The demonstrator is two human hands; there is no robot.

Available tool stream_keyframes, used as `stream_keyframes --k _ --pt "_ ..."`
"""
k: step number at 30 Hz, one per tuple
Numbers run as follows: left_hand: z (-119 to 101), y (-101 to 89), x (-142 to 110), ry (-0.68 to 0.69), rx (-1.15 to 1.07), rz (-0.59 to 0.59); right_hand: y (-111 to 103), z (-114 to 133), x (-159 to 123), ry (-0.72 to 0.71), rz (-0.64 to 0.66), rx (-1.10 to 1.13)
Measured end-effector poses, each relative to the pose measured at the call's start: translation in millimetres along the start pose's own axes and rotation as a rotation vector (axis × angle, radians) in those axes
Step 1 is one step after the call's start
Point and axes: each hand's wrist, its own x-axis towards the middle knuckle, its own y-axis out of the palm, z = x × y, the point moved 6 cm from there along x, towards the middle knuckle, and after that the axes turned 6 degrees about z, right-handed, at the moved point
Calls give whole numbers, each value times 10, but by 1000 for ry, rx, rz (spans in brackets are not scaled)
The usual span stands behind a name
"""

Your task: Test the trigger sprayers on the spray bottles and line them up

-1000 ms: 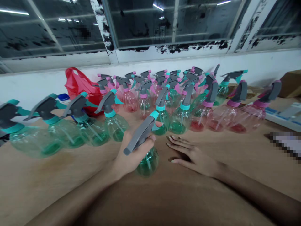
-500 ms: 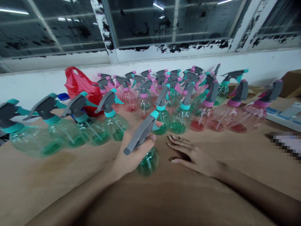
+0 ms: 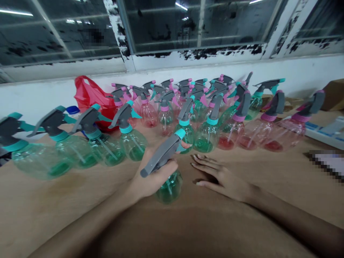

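My left hand (image 3: pixel 154 175) is closed around the neck of a green spray bottle (image 3: pixel 169 191) with a grey head and turquoise nozzle. A finger lies at its trigger, and the hand hides the collar. The bottle stands on the wooden table (image 3: pixel 193 218), its nozzle pointing away to the right. To its right, my right hand (image 3: pixel 220 175) lies palm down on the tabletop with fingers stretched out, holding nothing. Just beyond the hands are another green spray bottle (image 3: pixel 205 138) and a pink spray bottle (image 3: pixel 228 138).
Several more green spray bottles (image 3: pixel 106 152) line the left side. Behind them are a red plastic bag (image 3: pixel 91 95) and a blue cap (image 3: pixel 72 110). At the right lie a phone-like blurred object (image 3: pixel 329 163), a white-and-blue item (image 3: pixel 328 132) and a cardboard box (image 3: pixel 334 95).
The held bottle's spray head has tipped slightly, its nozzle shifting a little right and down with my left hand. My right hand has stayed in place.
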Motion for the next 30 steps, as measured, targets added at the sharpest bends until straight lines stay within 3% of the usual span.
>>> stream_keyframes --k 8,13,24,30 --pt "88 -76 -62 -9 37 -36 5 -4 -11 -11 -30 9" --pt "112 -31 -62 26 -38 47 -8 4 -15 -7 -30 5" --pt "101 6 -48 -83 -39 -110 8 -7 -5 -14 -16 10" --pt "158 48 -58 -94 -71 -53 8 -16 -4 -11 -14 13"
